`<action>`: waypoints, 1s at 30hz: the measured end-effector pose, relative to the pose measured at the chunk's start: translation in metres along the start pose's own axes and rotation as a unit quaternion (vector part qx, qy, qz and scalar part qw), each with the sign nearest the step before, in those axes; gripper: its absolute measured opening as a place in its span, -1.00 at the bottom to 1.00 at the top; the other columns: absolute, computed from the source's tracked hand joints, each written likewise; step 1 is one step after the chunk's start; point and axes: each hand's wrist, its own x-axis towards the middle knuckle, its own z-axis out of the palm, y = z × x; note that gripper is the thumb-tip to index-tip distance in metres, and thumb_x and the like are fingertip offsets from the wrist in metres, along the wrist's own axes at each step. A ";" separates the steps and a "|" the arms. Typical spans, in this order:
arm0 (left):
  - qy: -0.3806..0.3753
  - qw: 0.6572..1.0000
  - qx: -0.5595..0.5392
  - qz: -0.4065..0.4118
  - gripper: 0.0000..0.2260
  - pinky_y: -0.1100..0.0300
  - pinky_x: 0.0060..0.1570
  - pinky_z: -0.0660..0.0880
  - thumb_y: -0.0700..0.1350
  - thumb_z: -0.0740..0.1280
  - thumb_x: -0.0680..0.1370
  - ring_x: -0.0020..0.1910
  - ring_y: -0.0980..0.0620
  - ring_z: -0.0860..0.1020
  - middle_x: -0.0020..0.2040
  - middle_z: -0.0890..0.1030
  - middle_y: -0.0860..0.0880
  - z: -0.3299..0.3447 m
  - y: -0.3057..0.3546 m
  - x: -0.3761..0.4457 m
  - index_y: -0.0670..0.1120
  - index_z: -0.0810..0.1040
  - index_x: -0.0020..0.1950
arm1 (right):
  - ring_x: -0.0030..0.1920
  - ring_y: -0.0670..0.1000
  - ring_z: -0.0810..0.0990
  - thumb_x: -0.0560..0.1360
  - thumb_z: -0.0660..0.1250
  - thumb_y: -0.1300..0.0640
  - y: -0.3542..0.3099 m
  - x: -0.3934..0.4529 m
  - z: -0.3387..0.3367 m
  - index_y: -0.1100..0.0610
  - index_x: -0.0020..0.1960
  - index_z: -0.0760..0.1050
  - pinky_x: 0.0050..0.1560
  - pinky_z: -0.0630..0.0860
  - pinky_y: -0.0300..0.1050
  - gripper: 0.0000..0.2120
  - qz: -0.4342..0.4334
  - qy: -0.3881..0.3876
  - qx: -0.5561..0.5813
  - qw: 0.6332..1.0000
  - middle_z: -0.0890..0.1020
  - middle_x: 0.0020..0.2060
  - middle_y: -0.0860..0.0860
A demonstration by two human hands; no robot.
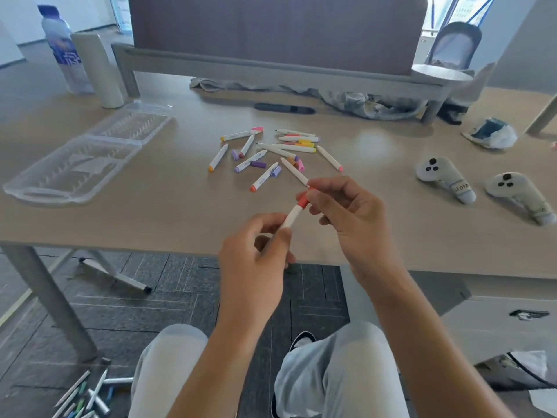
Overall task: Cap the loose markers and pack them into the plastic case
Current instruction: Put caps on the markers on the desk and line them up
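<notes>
My left hand (pixel 256 245) grips the lower end of a white marker (pixel 291 217) above the table's front edge. My right hand (pixel 349 212) pinches the red cap (pixel 302 201) at the marker's upper end. Several loose markers (pixel 265 155) and caps in purple, orange, pink and yellow lie scattered at mid-table beyond my hands. The clear plastic case (pixel 75 161) lies open at the left of the table, with nothing in it.
Two white handheld controllers (pixel 443 176) lie at the right. A bottle (pixel 63 46) and a paper roll (pixel 98 67) stand at back left. Crumpled cloth (pixel 361 104) and a black bar (pixel 283 108) lie at the back. More markers (pixel 87 396) lie on the floor.
</notes>
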 end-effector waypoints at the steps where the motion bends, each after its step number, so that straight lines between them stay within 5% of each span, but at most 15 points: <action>1: 0.002 1.000 0.003 0.001 -0.87 0.23 -0.36 0.52 -0.20 0.39 0.61 -0.40 0.06 0.60 -0.37 0.61 0.03 0.003 -0.002 0.005 0.01 0.68 -0.01 | -0.16 -0.07 0.63 0.61 0.43 0.23 0.003 0.005 -0.001 0.15 0.10 0.65 -0.11 0.54 -0.18 -0.91 0.002 0.000 0.005 1.000 0.78 -0.10 0.01; 11: 0.015 0.998 0.067 -0.001 -0.87 0.40 -0.33 0.38 -0.17 0.39 0.60 -0.34 0.11 0.57 -0.33 0.62 0.13 0.019 -0.023 0.051 0.06 0.68 -0.03 | -0.19 -0.02 0.67 0.58 0.43 0.27 0.028 0.046 0.015 0.09 0.10 0.64 -0.18 0.56 -0.20 -0.86 0.030 0.014 -0.003 0.999 0.76 -0.13 0.08; 18: 0.011 0.982 0.182 0.039 -0.88 0.32 -0.15 0.51 -0.02 0.44 0.56 -0.20 0.19 0.61 -0.15 0.67 0.15 0.009 -0.031 0.087 0.02 0.69 0.07 | -0.28 -0.07 0.68 0.65 0.37 0.21 0.039 0.100 0.016 0.09 0.15 0.61 -0.29 0.62 -0.18 -0.89 0.105 0.037 -0.078 0.991 0.70 -0.20 0.09; 24: 0.013 0.943 0.327 0.054 -0.81 0.12 -0.10 0.49 0.02 0.42 0.55 -0.08 0.04 0.59 -0.03 0.62 0.10 -0.004 -0.031 0.135 0.03 0.64 0.13 | -0.29 0.05 0.73 0.58 0.45 0.11 0.047 0.147 -0.003 -0.06 0.02 0.57 -0.09 0.70 0.20 -0.90 0.053 0.055 -0.292 0.953 0.70 -0.23 0.00; 30: -0.034 0.891 0.446 0.073 -0.73 0.08 0.00 0.50 -0.01 0.37 0.58 0.27 0.02 0.52 0.24 0.57 0.06 0.010 -0.030 0.177 0.08 0.60 0.28 | -0.18 -0.04 0.64 0.52 0.49 0.02 0.059 0.174 -0.018 -0.07 -0.03 0.66 -0.14 0.55 -0.11 -0.96 0.061 0.051 -0.374 0.924 0.67 -0.24 -0.09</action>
